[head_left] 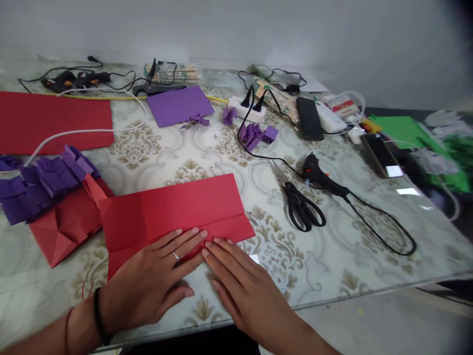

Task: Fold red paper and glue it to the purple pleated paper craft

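A creased sheet of red paper [185,202] lies in front of me, with a folded strip along its near side. My left hand [158,268], wearing a ring, rests flat on that near strip with the fingers stretched out. Beside it, my right hand [240,276] presses its straight fingertips on the same edge. The hands nearly touch at the fingertips, and they cover part of the near edge. Just left of the sheet sits a folded red paper piece [64,224], with folded purple paper pieces [40,185] overlapping it.
Black scissors [301,207] and a glue gun [321,177] lie to the right, its cord running to a white power strip [251,112]. Purple paper [177,106] and red paper [55,121] lie farther back. Phones [380,155] and green paper [399,133] are at right.
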Action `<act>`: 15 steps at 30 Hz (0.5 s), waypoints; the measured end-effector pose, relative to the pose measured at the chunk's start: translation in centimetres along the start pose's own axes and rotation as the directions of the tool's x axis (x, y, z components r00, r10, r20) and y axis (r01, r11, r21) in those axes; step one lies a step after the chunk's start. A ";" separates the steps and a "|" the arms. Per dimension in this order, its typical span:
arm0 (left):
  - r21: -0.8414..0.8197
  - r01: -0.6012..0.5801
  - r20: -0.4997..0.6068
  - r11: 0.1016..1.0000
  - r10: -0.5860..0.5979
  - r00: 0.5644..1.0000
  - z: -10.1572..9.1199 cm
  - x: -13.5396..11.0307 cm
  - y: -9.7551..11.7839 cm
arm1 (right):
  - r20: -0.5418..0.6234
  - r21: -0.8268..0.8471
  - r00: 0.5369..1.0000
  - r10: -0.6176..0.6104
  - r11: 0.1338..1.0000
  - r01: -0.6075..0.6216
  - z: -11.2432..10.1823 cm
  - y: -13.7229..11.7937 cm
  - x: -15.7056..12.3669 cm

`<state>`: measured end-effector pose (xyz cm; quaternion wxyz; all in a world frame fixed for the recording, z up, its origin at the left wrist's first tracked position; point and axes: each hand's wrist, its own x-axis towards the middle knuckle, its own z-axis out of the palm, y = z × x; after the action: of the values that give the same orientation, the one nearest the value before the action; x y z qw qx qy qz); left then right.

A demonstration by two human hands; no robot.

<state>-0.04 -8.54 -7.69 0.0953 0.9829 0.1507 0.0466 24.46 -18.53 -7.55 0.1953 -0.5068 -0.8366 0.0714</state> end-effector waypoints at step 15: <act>-0.068 0.047 -0.006 0.997 -0.047 0.999 -0.6 -1.2 0.2 | 0.056 0.094 0.998 -0.023 0.995 0.018 -1.7 4.8 -1.2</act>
<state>-1.22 -8.99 -7.16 0.1290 0.9751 0.1725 0.0530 29.58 -17.44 -7.87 0.1956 -0.4862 -0.8428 0.1226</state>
